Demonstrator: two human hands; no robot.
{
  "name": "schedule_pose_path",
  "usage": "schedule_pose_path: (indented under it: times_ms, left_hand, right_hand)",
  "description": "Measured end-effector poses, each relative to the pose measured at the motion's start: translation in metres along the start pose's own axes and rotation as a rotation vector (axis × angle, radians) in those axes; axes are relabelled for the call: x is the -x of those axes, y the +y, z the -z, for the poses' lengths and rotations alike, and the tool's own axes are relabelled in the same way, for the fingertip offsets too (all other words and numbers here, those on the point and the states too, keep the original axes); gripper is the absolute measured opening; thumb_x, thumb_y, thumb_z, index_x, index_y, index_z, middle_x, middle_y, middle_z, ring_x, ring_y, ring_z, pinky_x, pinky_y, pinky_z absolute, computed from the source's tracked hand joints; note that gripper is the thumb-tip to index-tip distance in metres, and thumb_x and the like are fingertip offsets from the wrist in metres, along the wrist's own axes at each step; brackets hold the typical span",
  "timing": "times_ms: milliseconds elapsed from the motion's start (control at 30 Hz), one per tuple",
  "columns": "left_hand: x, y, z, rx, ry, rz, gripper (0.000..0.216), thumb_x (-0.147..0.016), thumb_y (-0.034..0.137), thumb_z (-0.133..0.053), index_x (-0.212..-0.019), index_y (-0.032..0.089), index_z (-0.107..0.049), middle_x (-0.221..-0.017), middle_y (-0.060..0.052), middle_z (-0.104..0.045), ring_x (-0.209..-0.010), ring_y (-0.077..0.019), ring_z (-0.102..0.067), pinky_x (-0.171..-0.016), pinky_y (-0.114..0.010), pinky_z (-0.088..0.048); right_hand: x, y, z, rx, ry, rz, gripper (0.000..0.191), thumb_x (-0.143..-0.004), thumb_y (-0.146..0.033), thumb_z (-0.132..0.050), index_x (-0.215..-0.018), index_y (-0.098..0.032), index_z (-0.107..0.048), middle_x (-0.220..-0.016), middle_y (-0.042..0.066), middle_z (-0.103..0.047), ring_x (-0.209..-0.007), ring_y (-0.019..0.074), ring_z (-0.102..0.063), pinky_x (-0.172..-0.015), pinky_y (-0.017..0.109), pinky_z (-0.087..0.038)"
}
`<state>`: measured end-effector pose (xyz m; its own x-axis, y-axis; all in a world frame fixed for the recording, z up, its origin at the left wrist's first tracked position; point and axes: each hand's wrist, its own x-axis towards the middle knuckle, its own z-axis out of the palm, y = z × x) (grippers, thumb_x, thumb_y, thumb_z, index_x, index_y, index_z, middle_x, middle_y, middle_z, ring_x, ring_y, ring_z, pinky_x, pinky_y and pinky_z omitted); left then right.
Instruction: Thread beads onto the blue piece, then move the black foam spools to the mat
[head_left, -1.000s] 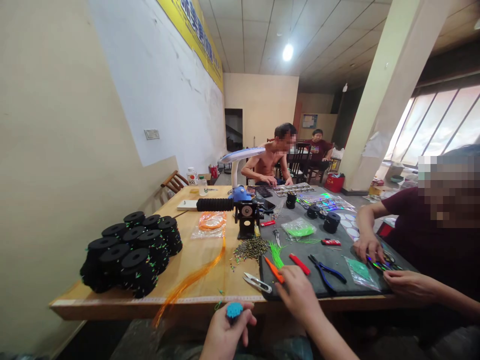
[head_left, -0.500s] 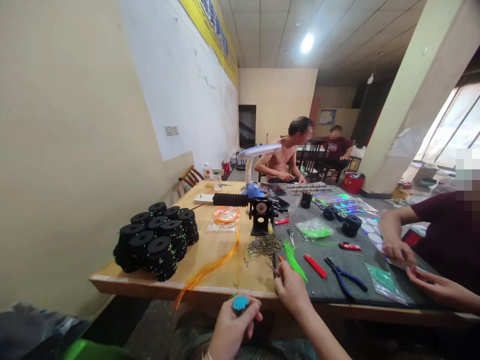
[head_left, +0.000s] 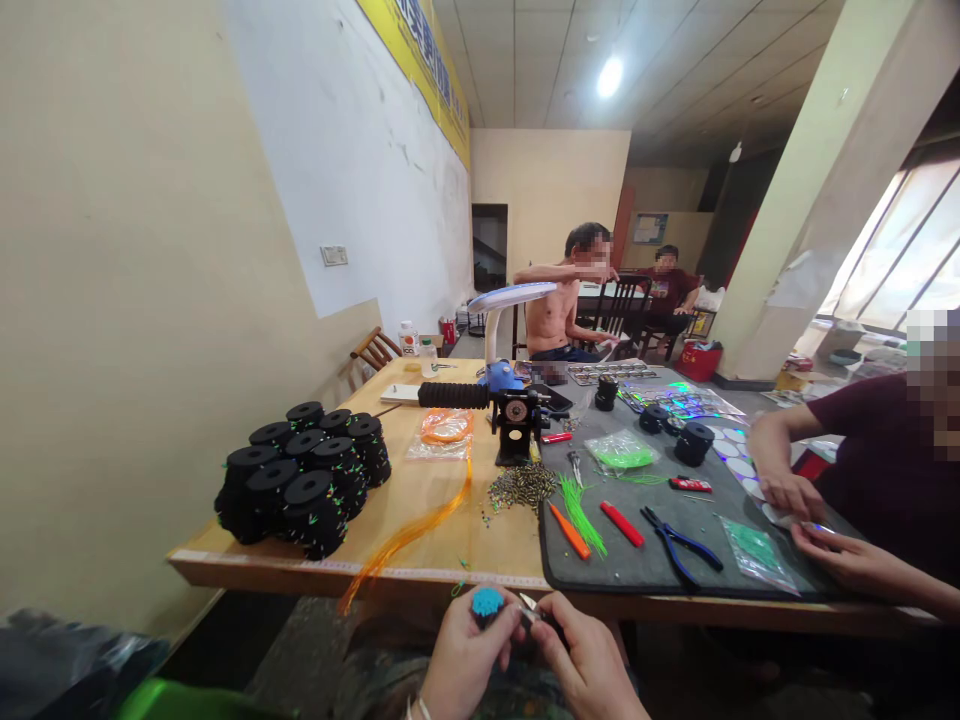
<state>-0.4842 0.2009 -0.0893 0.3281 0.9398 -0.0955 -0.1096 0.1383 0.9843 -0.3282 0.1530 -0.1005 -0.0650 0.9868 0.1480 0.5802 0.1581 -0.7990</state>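
Note:
My left hand (head_left: 469, 650) is closed around a small round piece with a turquoise top (head_left: 487, 601); its lower part is hidden by my fingers. Close beside it, my right hand (head_left: 581, 650) grips what look like small scissors (head_left: 529, 605), their silver blades pointing at my left fingertips. Both hands are in front of the table's near edge. A pile of small metal fittings (head_left: 521, 486) lies beyond them, with an orange-handled tool (head_left: 570, 531) and a bundle of green strands (head_left: 582, 513) to its right. Orange strands (head_left: 405, 530) hang over the edge.
Stacked black foam spools (head_left: 300, 470) occupy the table's left. A black winding device (head_left: 517, 430) and a lamp (head_left: 510, 297) stand mid-table. Blue-handled pliers (head_left: 682, 548), a red tool (head_left: 622, 523) and bagged strands (head_left: 757, 553) lie on the grey mat. A co-worker's hands (head_left: 802, 510) work at right.
My right hand has come back from the table to my left hand, bringing the small scissors. The orange-handled tool is now fully visible. The person across the table has raised an arm.

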Motion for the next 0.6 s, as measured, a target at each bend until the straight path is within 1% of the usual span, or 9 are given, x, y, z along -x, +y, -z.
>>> schedule_pose_path:
  times_ms: [267,400,500,600]
  left_hand:
    - [0.0012,0.0003,0.0004,-0.027,-0.038,-0.009,0.042,-0.066,0.053,-0.072,-0.07,0.012,-0.06,-0.052,0.002,-0.058,-0.037,-0.0052,-0.042,-0.04,-0.018,-0.029]
    - [0.0011,-0.0006,-0.0014,-0.028,-0.039,-0.002,0.04,-0.066,0.05,-0.072,-0.069,0.013,-0.059,-0.052,0.001,-0.059,-0.036,-0.0055,-0.042,-0.038,-0.018,-0.029]
    - [0.0003,-0.0015,-0.0014,-0.037,-0.026,-0.003,0.038,-0.066,0.048,-0.072,-0.071,0.012,-0.061,-0.053,0.001,-0.06,-0.036,-0.0058,-0.043,-0.038,-0.018,-0.03]
    - [-0.0004,-0.0021,0.0003,-0.062,-0.007,-0.014,0.037,-0.065,0.046,-0.073,-0.075,0.011,-0.063,-0.055,0.0,-0.061,-0.036,-0.0059,-0.044,-0.039,-0.018,-0.032]
  right_hand:
    - [0.0011,-0.0026,-0.0038,0.05,-0.023,-0.006,0.035,-0.095,-0.046,-0.038,-0.08,-0.021,-0.057,-0.072,0.001,-0.062,-0.064,0.0135,-0.054,-0.057,0.021,-0.03]
    - [0.0023,-0.0051,-0.0024,0.064,-0.001,-0.019,0.037,-0.094,-0.048,-0.038,-0.078,-0.02,-0.057,-0.068,0.0,-0.06,-0.061,0.0131,-0.052,-0.056,0.021,-0.029]
    - [0.0017,-0.0022,-0.0049,0.006,0.019,-0.041,0.039,-0.092,-0.05,-0.037,-0.075,-0.019,-0.054,-0.065,-0.001,-0.056,-0.06,0.0126,-0.048,-0.056,0.021,-0.029]
    - [0.0005,0.0045,-0.0092,-0.15,0.032,-0.078,0.043,-0.091,-0.056,-0.038,-0.072,-0.019,-0.05,-0.064,-0.002,-0.048,-0.061,0.012,-0.042,-0.056,0.021,-0.03]
